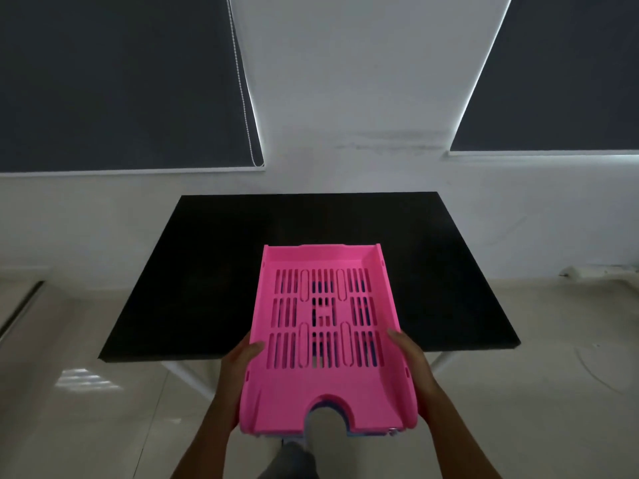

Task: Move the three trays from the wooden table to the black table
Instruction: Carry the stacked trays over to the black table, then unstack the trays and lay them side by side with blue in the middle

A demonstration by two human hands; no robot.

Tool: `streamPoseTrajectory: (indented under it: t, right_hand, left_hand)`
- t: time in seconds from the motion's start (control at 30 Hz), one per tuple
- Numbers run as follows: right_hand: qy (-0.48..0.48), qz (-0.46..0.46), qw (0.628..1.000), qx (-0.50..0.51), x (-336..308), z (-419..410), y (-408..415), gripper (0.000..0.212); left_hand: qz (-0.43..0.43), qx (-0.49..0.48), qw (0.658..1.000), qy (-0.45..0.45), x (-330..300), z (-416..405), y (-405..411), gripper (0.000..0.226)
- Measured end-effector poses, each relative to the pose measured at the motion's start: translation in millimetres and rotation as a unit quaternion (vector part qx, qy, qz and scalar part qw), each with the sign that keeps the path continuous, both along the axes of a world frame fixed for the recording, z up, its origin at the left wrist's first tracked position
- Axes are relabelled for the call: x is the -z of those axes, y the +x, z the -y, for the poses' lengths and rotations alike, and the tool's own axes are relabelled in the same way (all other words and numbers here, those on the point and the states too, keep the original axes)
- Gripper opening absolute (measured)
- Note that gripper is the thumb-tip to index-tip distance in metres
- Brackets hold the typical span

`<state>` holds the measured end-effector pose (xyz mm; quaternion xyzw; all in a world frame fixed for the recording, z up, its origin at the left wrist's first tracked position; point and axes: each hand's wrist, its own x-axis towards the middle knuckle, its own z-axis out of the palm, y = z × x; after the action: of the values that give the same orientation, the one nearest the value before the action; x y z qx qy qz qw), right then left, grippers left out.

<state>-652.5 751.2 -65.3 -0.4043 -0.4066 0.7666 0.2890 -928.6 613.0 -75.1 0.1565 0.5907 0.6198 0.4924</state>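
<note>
I hold a pink slotted tray in the air, its far half over the front edge of the black table. Blue shows through its slots and under its front lip, so at least one more tray is stacked beneath it; how many I cannot tell. My left hand grips the stack's left side, thumb on the pink rim. My right hand grips the right side the same way. The wooden table is out of view.
The black table stands against a white wall on white legs, under two windows with dark blinds. A bead cord hangs by the left blind. Pale glossy floor tiles surround the table. A cable lies on the floor at right.
</note>
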Motion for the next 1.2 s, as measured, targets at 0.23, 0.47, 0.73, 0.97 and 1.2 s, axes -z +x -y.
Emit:
streamPoseTrajectory:
  t: [0.23, 0.47, 0.73, 0.97, 1.2]
  right_hand:
    - [0.001, 0.007, 1.0, 0.013, 0.1, -85.0, -68.2, 0.073]
    - [-0.003, 0.015, 1.0, 0.009, -11.9, -135.7, -107.6, 0.08]
    - [-0.041, 0.05, 0.998, 0.022, -17.2, -182.5, -126.1, 0.074]
    - [-0.022, 0.093, 0.995, 0.028, -14.2, -199.3, -127.1, 0.058]
    - [0.076, 0.108, 0.991, 0.025, -36.0, -212.7, -131.4, 0.031]
  left_hand:
    - [0.022, 0.023, 0.999, 0.0, 10.7, -95.6, -72.5, 0.056]
    - [0.034, 0.027, 0.999, -0.008, 14.1, -155.9, -114.6, 0.074]
    - [0.02, 0.055, 0.998, 0.009, 1.4, -198.2, -125.2, 0.085]
    - [0.017, 0.056, 0.998, 0.006, 0.7, -211.0, -126.4, 0.079]
    - [-0.056, 0.054, 0.997, 0.028, -13.1, -225.5, -127.6, 0.056]
